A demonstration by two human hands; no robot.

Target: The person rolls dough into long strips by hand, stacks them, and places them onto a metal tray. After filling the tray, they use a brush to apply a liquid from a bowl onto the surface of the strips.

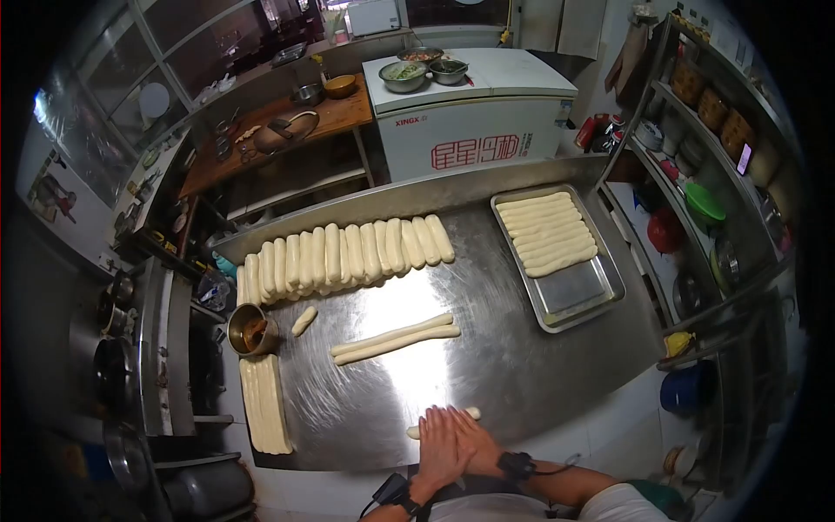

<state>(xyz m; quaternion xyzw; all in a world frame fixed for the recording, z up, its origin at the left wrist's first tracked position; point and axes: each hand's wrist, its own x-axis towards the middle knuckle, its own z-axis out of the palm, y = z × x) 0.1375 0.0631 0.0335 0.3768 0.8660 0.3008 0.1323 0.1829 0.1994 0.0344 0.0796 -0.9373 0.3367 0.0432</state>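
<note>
A short roll of dough (414,431) lies near the front edge of the steel table, mostly covered by my hands. My left hand (442,449) rests flat on it with fingers stretched forward. Close against it, my right hand (481,444) also lies on the dough, its fingers extended. Just beyond them, two long dough strips (396,339) lie side by side. A small dough piece (304,321) sits farther left, beside a metal pot (253,331) with brownish contents.
Several thick dough rolls (344,255) are stacked along the table's back left. A long dough slab (264,404) lies at the left edge. At the right, a metal tray (578,300) holds a row of dough strips (546,230). A shelf rack (687,217) stands to the right.
</note>
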